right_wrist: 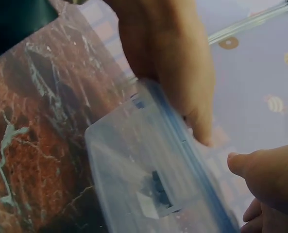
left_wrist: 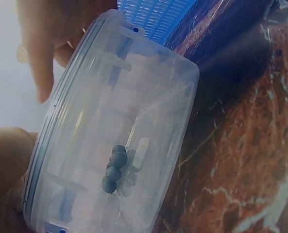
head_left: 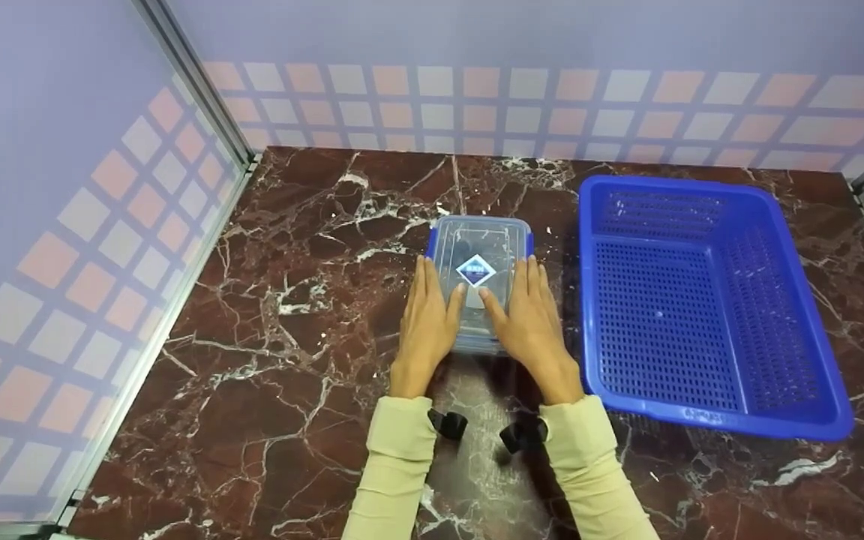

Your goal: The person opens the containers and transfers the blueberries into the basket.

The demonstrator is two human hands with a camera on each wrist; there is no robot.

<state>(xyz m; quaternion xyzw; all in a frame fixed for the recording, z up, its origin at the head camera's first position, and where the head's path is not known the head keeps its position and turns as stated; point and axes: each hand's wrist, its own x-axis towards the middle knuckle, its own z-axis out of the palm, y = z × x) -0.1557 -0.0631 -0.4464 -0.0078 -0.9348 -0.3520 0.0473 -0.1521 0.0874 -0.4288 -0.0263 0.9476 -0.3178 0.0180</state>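
A clear plastic food container [head_left: 481, 232] with a lid sits on the marbled table, a diamond-shaped label [head_left: 475, 271] on its lid. My left hand [head_left: 426, 322] lies along its left side, fingers straight, thumb on the lid. The right hand [head_left: 535, 326] mirrors it on the right side. Both hands cover parts of the sides; blue latches [head_left: 529, 244] show beyond the fingertips. Through the wall, the left wrist view shows several small dark balls [left_wrist: 113, 172] at the bottom and a small white rectangle [left_wrist: 141, 151].
A blue perforated plastic basket [head_left: 586, 300] stands to the right of the container. Printed panels [head_left: 477, 37] in metal frames border the table [head_left: 289, 420] at the back and sides. Black wrist cameras [head_left: 451, 426] hang under the sleeves.
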